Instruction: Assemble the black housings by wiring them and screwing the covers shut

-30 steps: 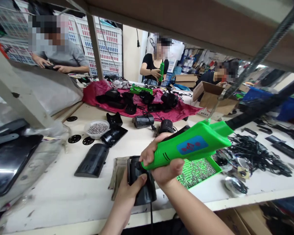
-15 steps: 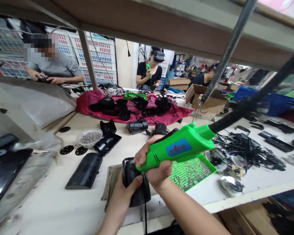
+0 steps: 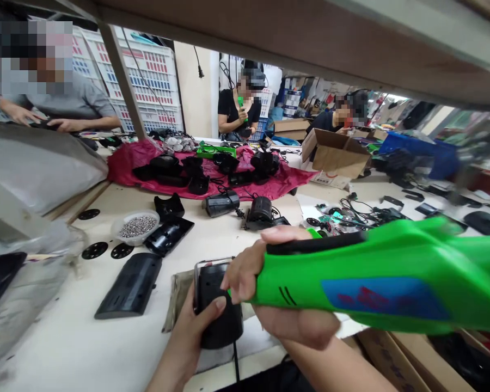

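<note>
My left hand [image 3: 194,321] is closed round a black plastic housing [image 3: 220,318], its thumb across the front; a dark cord hangs from the lower end. Under the housing lies a folded greyish cloth [image 3: 175,296]. In my right hand [image 3: 277,288] is a green electric screwdriver [image 3: 351,277] with a blue label, held nearly level and pointing left. Its tip is at the housing's right side, mostly behind my fingers, so I cannot tell whether it touches a screw. A curved black cover [image 3: 128,286] rests on the table left of the cloth.
A bowl of small screws [image 3: 136,226] stands at left among black discs [image 3: 95,250]. Black parts lie on a pink cloth [image 3: 147,188] farther back. A cardboard box [image 3: 338,158] and tangled wires are at right. An overhead shelf [image 3: 294,49] crosses above; co-workers sit opposite.
The screwdriver has tipped to a more level pose and looks larger and closer, now covering the green screw tray. My left hand still holds the housing. The view has shifted a little right.
</note>
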`<state>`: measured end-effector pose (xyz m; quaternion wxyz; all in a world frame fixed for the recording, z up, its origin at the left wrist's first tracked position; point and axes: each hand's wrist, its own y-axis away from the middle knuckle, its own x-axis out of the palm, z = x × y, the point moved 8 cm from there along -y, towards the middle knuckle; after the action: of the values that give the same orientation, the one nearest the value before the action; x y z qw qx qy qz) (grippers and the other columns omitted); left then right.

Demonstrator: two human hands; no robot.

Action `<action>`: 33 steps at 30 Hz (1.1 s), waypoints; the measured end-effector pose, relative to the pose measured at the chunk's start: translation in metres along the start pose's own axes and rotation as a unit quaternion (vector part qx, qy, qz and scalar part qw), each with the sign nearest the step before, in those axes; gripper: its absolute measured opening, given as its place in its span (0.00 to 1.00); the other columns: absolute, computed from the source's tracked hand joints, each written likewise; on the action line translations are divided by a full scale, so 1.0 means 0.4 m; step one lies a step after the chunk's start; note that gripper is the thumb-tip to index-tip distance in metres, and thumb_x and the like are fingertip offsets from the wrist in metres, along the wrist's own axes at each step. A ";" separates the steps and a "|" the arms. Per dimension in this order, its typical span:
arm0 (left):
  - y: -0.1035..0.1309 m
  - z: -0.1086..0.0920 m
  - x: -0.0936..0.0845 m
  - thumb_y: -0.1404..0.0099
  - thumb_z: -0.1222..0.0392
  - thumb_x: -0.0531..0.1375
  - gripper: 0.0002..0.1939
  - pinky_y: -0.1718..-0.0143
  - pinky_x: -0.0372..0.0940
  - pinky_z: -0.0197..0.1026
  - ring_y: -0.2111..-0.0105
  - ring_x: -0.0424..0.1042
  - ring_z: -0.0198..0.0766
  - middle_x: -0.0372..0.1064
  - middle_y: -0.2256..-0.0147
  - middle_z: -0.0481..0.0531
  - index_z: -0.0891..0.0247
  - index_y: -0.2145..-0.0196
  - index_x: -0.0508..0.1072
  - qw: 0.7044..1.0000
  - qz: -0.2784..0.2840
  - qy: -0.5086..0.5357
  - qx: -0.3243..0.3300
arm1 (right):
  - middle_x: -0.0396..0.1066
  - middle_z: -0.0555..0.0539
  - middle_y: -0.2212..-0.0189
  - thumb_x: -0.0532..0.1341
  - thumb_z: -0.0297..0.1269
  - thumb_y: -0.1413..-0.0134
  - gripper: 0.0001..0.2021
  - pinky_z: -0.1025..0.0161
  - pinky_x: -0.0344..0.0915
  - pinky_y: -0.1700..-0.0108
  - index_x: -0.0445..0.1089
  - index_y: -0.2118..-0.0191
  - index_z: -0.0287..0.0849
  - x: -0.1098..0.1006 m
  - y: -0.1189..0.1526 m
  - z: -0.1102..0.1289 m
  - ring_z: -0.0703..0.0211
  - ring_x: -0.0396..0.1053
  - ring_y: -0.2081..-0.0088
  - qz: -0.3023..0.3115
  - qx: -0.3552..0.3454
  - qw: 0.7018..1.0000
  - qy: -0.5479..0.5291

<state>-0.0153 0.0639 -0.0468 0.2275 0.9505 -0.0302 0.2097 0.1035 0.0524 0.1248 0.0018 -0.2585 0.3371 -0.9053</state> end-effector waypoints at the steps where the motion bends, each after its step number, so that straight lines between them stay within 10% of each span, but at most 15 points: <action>1: 0.001 0.003 -0.002 0.59 0.58 0.73 0.47 0.58 0.69 0.41 0.60 0.76 0.45 0.78 0.59 0.53 0.60 0.41 0.62 1.000 0.000 0.006 -0.004 | 0.69 0.53 0.80 0.66 0.59 0.54 0.24 0.58 0.71 0.73 0.69 0.54 0.52 0.002 0.001 0.010 0.58 0.67 0.80 0.002 -0.001 1.000 0.008; 6: -0.002 0.008 -0.019 0.55 0.54 0.72 0.43 0.57 0.70 0.43 0.56 0.75 0.48 0.77 0.56 0.54 0.58 0.41 0.63 1.000 -0.001 0.009 0.006 | 0.65 0.56 0.84 0.59 0.61 0.47 0.23 0.62 0.66 0.81 0.69 0.52 0.52 -0.021 0.024 0.081 0.62 0.59 0.86 -0.051 -0.104 0.993 0.032; 12: -0.026 -0.025 -0.048 0.55 0.48 0.71 0.41 0.58 0.73 0.50 0.54 0.74 0.55 0.75 0.52 0.55 0.58 0.44 0.67 0.995 -0.054 0.071 0.050 | 0.69 0.53 0.82 0.61 0.59 0.47 0.21 0.59 0.70 0.76 0.71 0.55 0.51 -0.074 0.055 0.109 0.60 0.65 0.83 -0.099 -0.059 0.992 0.057; 27: -0.009 -0.028 -0.019 0.52 0.53 0.71 0.35 0.64 0.72 0.42 0.63 0.73 0.42 0.73 0.60 0.48 0.53 0.46 0.68 0.985 -0.119 0.079 0.095 | 0.65 0.56 0.84 0.63 0.63 0.54 0.24 0.62 0.69 0.78 0.68 0.63 0.47 -0.106 0.036 -0.021 0.62 0.63 0.85 -0.102 -0.057 0.992 0.050; 33: -0.027 -0.022 -0.023 0.55 0.51 0.72 0.35 0.67 0.70 0.40 0.63 0.73 0.41 0.73 0.61 0.50 0.56 0.49 0.68 0.993 -0.101 0.011 0.053 | 0.66 0.56 0.83 0.64 0.65 0.57 0.27 0.60 0.69 0.78 0.70 0.57 0.50 -0.097 0.042 0.026 0.61 0.62 0.85 -0.120 -0.026 0.991 0.057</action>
<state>-0.0251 0.0772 -0.0481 0.1976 0.9569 0.0796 0.1972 0.1392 0.0400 0.1033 -0.1326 -0.2452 0.3271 -0.9029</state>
